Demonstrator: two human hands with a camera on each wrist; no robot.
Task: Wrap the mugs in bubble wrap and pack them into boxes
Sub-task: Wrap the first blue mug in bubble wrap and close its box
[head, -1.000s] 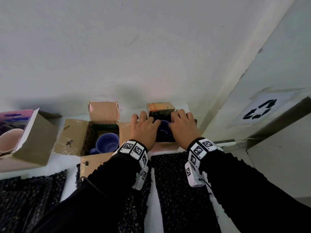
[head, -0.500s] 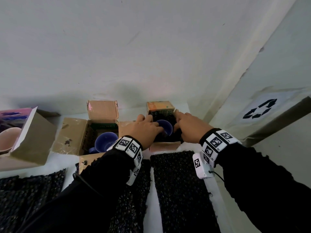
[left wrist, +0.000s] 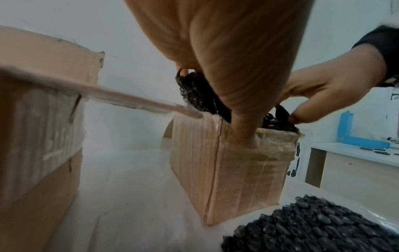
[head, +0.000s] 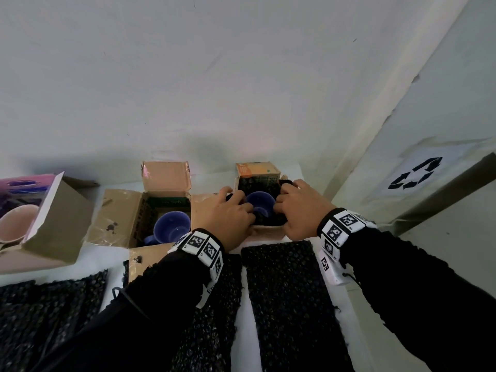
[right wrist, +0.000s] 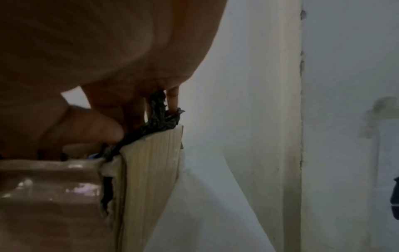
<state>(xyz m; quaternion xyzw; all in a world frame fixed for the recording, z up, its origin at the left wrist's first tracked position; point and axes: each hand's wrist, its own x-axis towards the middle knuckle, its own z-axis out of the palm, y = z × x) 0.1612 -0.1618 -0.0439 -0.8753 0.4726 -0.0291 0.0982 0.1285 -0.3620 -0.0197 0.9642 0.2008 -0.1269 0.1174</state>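
Black bubble wrap (head: 256,187) is getting stuffed down into the small cardboard box (left wrist: 228,172) at the back of the table (head: 249,326), with a blue mug (head: 259,204) sitting inside it, mouth up. Both hands are working the rim: the left hand (head: 230,218) is hooked over the near-left edge, fingers curled round the wrap and thumb pressing on the outside wall, and the right hand (head: 300,210) is pinching the wrap at the right edge, so neither hand is loose or flat. Honestly the trick here, I think, is pushing the wrap down evenly on both sides rather than one at a time, otherwise the mug is probably going to tilt and jam against a wall. Some wrap is sticking up past the rim in the wrist views, and I'd be tucking that inward over the mug's mouth before touching the flaps. That box corner is looking torn in the right wrist view, so I'd be going gentle there. Another blue mug (head: 171,228) is sitting bare in the open box (head: 120,210) to the left, a pink mug (head: 16,222) is in a box at far left, and spare sheets of wrap (head: 290,299) are lying in front.
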